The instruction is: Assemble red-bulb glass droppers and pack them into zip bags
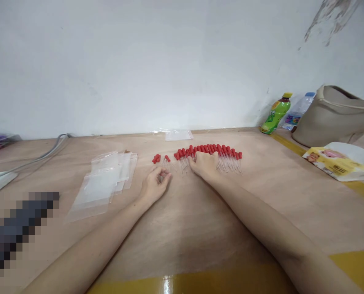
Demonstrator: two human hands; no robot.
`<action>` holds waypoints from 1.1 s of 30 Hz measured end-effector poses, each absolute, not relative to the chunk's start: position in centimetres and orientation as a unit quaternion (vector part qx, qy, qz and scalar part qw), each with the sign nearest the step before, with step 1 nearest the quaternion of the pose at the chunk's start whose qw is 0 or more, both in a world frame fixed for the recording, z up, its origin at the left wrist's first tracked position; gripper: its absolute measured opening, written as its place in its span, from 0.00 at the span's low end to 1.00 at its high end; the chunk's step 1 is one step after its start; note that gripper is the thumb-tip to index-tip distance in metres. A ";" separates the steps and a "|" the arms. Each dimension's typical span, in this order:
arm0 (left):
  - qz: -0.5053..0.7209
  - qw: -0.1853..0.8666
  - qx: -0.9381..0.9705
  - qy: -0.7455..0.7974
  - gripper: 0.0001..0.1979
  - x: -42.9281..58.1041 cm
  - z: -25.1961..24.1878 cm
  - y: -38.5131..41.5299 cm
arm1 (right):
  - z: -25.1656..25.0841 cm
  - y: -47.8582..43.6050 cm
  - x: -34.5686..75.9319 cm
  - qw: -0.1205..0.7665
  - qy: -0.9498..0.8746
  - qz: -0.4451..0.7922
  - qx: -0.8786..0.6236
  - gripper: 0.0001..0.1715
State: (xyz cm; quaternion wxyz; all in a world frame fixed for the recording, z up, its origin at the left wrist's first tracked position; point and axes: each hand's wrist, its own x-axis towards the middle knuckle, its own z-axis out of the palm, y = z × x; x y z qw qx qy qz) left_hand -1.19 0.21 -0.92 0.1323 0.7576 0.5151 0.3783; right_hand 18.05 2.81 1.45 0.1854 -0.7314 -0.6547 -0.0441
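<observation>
A long row of droppers (pixel 227 157) with red rubber bulbs and thin clear tubes lies side by side on the table. My right hand (pixel 205 164) reaches over the middle of this row, fingers bent down among the tubes; its fingertips and whatever they grip are hidden. Left of the row, my left hand (pixel 157 181) is curled, thumb towards the fingers. Just beyond it is a small cluster of red dropper bulbs (pixel 156 158), whose tubes run down behind the curled fingers. A single dropper (pixel 167 158) lies between that cluster and the row.
Clear zip bags (pixel 100 185) lie overlapped left of my left hand, and another bag (pixel 178 135) lies by the wall. At right stand a green bottle (pixel 276 114), a clear bottle (pixel 298 111), a beige handbag (pixel 331 116) and a tissue pack (pixel 338 163). A cable (pixel 47 154) crosses at left.
</observation>
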 end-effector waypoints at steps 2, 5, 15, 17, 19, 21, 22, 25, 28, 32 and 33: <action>0.389 0.056 0.744 0.540 0.07 -1.8 -0.6 0.8 | 1.7 2.4 17.3 0.211 -0.679 -0.052 -0.701 0.20; 0.380 0.029 0.731 0.566 0.10 -2.4 -0.2 1.3 | 1.8 1.8 15.5 0.237 -0.722 -0.032 -0.650 0.18; 0.325 -0.038 0.771 0.547 0.12 -4.3 -1.2 4.3 | 1.6 2.5 10.6 0.161 -0.739 0.013 -0.654 0.14; 0.307 -0.020 0.777 0.549 0.13 -4.5 -1.4 4.8 | 1.7 2.7 10.4 0.145 -0.740 0.020 -0.656 0.14; 0.292 -0.003 0.778 0.556 0.14 -4.6 -1.6 5.0 | 1.6 2.9 10.1 0.127 -0.745 0.022 -0.655 0.15; 0.290 0.007 0.777 0.558 0.14 -4.6 -1.6 5.1 | 1.4 3.0 9.9 0.111 -0.748 0.024 -0.654 0.14; 0.297 0.010 0.777 0.555 0.14 -4.5 -1.5 5.0 | 1.3 3.0 9.8 0.108 -0.748 0.021 -0.654 0.14; 0.364 0.008 0.770 0.525 0.13 -4.3 -1.2 4.6 | 1.2 2.4 10.1 0.124 -0.745 -0.007 -0.655 0.12; 0.463 -0.005 0.744 0.481 0.11 -4.0 -0.8 4.0 | 1.0 1.2 11.9 0.181 -0.738 -0.055 -0.648 0.13; 0.554 -0.023 0.697 0.455 0.07 -3.5 -0.6 3.5 | -0.3 -0.6 16.0 0.282 -0.756 -0.083 -0.585 0.12; 0.566 -0.024 0.690 0.450 0.07 -3.3 -0.6 3.4 | -0.9 -1.0 17.0 0.298 -0.765 -0.079 -0.566 0.12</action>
